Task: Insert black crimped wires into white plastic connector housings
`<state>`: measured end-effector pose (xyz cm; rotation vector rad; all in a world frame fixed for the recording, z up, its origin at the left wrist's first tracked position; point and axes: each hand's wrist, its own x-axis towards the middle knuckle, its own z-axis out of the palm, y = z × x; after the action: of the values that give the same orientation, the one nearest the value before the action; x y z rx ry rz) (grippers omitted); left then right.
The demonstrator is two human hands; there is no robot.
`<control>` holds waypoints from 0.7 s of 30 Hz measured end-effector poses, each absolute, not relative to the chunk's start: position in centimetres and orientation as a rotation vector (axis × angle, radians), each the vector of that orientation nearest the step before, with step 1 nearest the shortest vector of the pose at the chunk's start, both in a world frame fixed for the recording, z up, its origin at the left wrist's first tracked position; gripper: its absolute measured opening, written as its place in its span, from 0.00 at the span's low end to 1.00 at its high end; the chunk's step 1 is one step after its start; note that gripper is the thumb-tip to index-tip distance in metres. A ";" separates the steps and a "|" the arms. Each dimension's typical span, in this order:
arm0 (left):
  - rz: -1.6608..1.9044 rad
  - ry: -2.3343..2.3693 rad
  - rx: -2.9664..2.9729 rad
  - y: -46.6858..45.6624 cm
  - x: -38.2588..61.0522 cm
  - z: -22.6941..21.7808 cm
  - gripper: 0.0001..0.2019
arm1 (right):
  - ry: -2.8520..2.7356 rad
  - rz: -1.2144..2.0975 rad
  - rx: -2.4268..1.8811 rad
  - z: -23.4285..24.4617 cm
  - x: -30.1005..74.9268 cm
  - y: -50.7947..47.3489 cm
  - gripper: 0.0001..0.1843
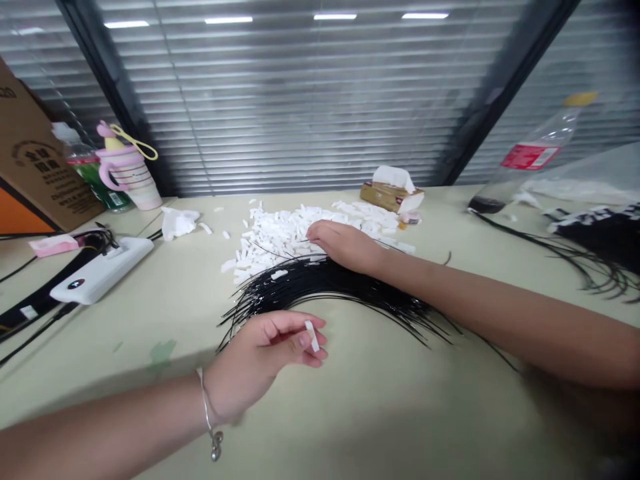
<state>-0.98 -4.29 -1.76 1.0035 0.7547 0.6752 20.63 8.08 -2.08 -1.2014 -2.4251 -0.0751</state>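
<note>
My left hand [265, 353] hovers low over the pale table [380, 400], fingers curled and pinching a small white plastic piece [312, 335] between thumb and fingertips. Just beyond it a fan of thin black wires [320, 283] lies spread across the table. My right hand [345, 245] reaches over the wires, knuckles up, its fingertips curled down at the edge of a pile of small white pieces [300, 233]. What those fingertips hold, if anything, is hidden.
A white power bank [103, 270] with black cables lies at left, beside a cardboard box [35, 160], a pink cup [131, 170] and crumpled tissue [179, 221]. A tissue pack [393, 192] sits behind the pile. A tilted plastic bottle [530, 157] and more black wires [600, 260] are at right.
</note>
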 end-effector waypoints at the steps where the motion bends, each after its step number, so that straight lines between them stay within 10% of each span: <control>1: 0.673 0.754 0.999 -4.3 -1.0 -1.7 0.12 | -2.425 -0.081 -1.211 -2.2 20.7 8.0 0.12; 15: 0.631 0.740 0.986 -4.1 -0.8 -1.4 0.10 | -2.380 -0.084 -1.093 1.0 20.3 4.1 0.09; 21: 0.575 0.720 1.035 -3.9 -1.0 -1.3 0.06 | -2.218 0.463 -1.198 1.1 19.1 -5.1 0.09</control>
<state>-1.02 -3.93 -1.31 1.0352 0.7202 0.5751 19.14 -5.11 1.08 -1.1983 -2.2183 0.4626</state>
